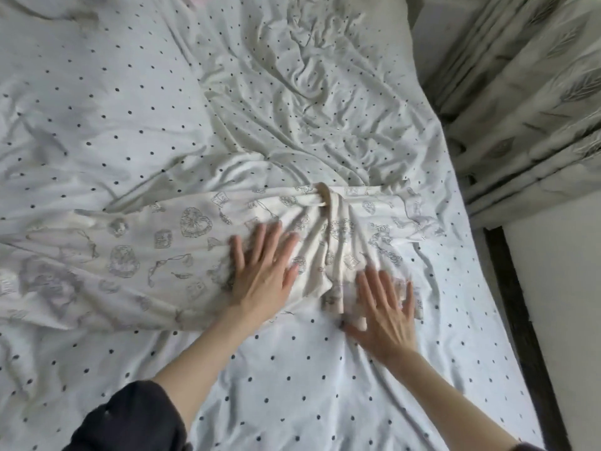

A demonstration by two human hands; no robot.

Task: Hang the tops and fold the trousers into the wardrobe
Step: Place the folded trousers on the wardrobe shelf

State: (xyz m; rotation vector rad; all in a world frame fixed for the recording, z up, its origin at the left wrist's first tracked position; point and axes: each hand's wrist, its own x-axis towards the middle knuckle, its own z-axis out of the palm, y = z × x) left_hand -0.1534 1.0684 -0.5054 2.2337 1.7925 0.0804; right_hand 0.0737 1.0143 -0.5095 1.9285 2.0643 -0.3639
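A pair of white trousers (156, 255) printed with grey hearts and ornaments lies spread sideways across the bed, legs running to the left, bunched waistband (325, 196) toward the right. My left hand (263, 271) presses flat on the cloth near its middle, fingers straight and spread. My right hand (387, 307) lies flat on the trousers' right lower edge, fingers spread and blurred. Neither hand grips the cloth. No wardrobe or tops are in view.
The bed is covered by a white sheet with dark dots (292, 385), and a crumpled dotted duvet (292, 76) lies behind the trousers. A dark bed frame edge (520, 336) runs down the right side. Patterned curtains (536, 92) hang at the upper right.
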